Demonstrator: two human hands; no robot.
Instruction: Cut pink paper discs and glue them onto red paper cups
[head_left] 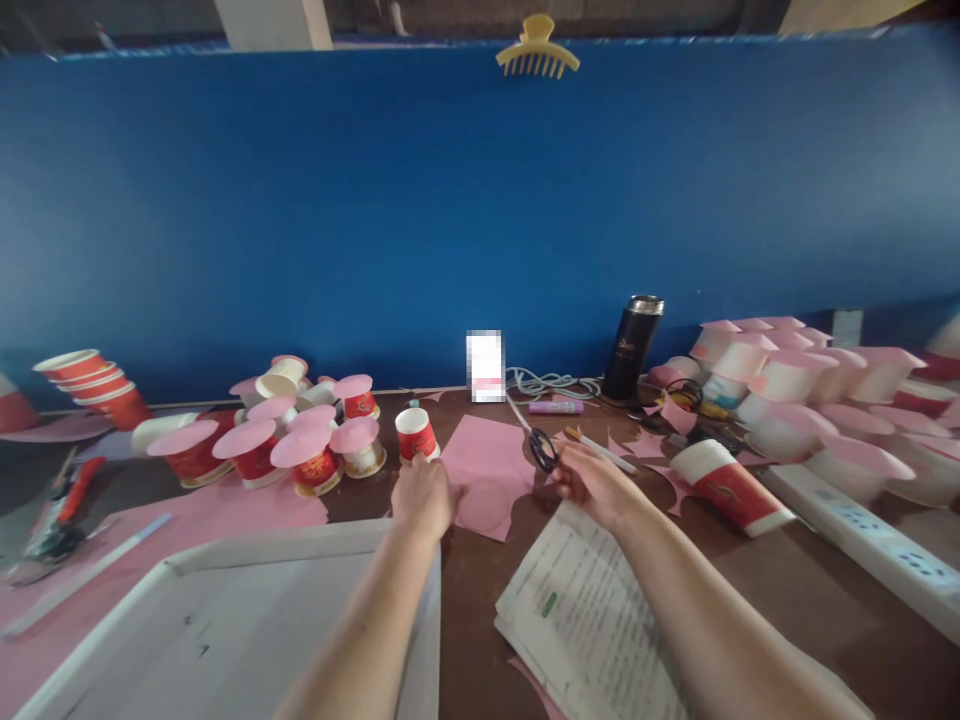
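My right hand (589, 485) is closed on the dark handles of a pair of scissors (543, 450), whose blades point away toward the wall. My left hand (424, 500) rests at the left edge of a pink sheet of paper (484, 450), fingers curled and thumb at the paper; its fingertips are partly hidden. A round outline shows on the sheet's near part. Just beyond my left hand stands an upright red paper cup (415, 434), its base partly covered by the hand. Below my right hand lies a stack of printed papers (577, 610).
Left stand paper cups topped with pink discs (304, 447), near a white tray (300, 535). To the right are a tipped red cup (731, 487), a power strip (862, 540), pink-topped cups (795, 375) and a black flask (634, 350). A blurred phone-like screen (486, 365) stands by the blue wall.
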